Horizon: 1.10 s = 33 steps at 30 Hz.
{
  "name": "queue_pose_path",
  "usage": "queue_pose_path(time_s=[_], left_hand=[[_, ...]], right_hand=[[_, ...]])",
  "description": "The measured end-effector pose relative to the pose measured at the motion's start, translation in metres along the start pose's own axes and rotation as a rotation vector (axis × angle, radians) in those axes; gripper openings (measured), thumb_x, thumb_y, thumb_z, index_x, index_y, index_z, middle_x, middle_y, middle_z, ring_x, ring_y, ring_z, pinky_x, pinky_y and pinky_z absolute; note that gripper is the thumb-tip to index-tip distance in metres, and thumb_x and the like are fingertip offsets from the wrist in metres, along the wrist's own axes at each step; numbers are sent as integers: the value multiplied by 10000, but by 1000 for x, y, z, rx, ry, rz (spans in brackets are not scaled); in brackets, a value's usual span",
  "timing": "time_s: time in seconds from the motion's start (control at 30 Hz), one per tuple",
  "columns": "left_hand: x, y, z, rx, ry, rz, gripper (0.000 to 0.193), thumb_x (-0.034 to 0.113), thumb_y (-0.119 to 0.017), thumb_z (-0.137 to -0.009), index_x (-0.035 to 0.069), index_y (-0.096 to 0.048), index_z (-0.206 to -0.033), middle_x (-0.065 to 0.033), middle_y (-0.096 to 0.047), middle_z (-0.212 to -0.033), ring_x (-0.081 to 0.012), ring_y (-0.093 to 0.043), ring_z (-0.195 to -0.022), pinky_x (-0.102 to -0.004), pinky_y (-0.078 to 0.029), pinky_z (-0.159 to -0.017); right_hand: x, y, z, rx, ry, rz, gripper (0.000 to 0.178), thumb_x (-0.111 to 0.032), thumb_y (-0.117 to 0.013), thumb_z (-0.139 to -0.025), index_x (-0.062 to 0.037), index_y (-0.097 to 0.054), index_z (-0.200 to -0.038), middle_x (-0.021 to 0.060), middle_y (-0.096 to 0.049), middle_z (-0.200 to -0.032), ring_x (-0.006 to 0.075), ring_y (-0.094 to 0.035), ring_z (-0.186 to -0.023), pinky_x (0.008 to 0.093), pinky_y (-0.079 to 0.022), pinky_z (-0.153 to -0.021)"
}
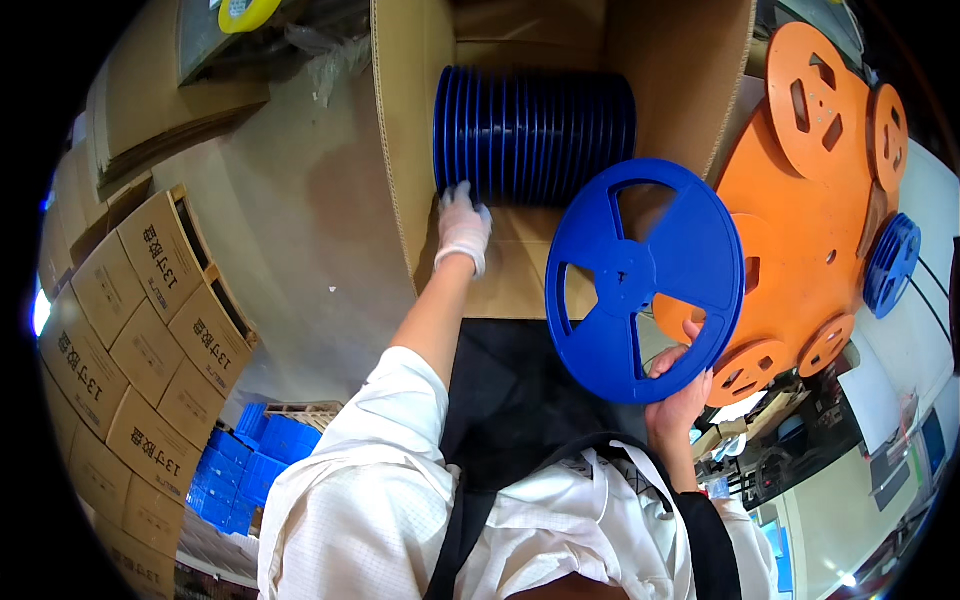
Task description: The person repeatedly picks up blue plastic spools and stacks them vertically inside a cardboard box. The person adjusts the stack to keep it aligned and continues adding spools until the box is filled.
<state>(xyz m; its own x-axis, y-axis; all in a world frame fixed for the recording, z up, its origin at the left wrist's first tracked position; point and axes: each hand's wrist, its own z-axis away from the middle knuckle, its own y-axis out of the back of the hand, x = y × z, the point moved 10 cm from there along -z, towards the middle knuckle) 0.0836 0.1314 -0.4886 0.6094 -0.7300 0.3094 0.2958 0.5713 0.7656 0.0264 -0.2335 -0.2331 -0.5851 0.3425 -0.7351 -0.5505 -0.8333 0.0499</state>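
Note:
My right hand (678,398), bare, grips a blue plastic reel (665,255) by its lower right rim, with fingers showing through one of its cut-outs. The reel is held tilted toward me, over the near right edge of an open cardboard box (510,290). Inside the box, a row of blue reels (535,135) stands on edge, packed side by side. My left hand (462,230), in a white glove, reaches in at the row's near left end. Its fingers are stretched out against the reels' lower edge, and the fingertips are partly hidden there.
On the right stands a large orange disc (800,225) carrying smaller orange reel discs (805,100). A stack of blue reels (893,265) sits beyond it. Stacked cardboard cartons (150,350) rise on the left, near blue plastic bins (250,460). Flattened cardboard (160,100) lies at far left.

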Motion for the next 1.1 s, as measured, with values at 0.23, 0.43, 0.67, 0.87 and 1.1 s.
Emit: queue_pose_path(time_s=[0.23,0.43,0.67,0.87,1.1], left_hand=[[33,21,-46,239,55,-127,532,161,-652,-835,98,-499,-1340,-184,-468,-1378,-388,-462,-1230,-438,-402,-1057],[60,18,-58,245,-81,-117,565,166,-644,-844,129,-463,-1379,-199,-425,-1416,-411,-446,-1257,-457,-410,-1056],[46,-2,-85,-110,95,-14,736,249,-672,-871,243,-288,-1498,-240,-368,-1461,-413,-518,-1231,-447,-442,-1055],[40,-8,-103,-309,296,-53,1155,181,-729,-803,319,137,-1554,-277,-484,-1399,-397,-524,-1269,-429,-436,-1073],[4,-20,-119,-120,168,218,1099,198,-776,-765,244,-43,-1581,-266,-456,-1444,-376,-496,-1309,-402,-394,-1108]], right_hand=[[10,11,0,-6,28,-14,367,-226,-471,-1026,38,-530,-1274,79,-579,-649,137,-536,-569,246,-413,-540],[17,14,1,55,1,12,355,-209,-446,-1025,37,-532,-1267,54,-522,-620,134,-499,-568,255,-401,-556],[22,17,-3,42,-18,-11,314,-177,-497,-1001,41,-568,-1216,84,-582,-636,154,-550,-575,259,-433,-554],[24,21,-9,29,-21,-4,312,-166,-502,-992,42,-575,-1213,80,-584,-640,151,-550,-577,258,-432,-551],[25,21,-11,46,-43,-37,315,-145,-495,-986,42,-572,-1228,78,-585,-647,148,-552,-575,250,-433,-550]])
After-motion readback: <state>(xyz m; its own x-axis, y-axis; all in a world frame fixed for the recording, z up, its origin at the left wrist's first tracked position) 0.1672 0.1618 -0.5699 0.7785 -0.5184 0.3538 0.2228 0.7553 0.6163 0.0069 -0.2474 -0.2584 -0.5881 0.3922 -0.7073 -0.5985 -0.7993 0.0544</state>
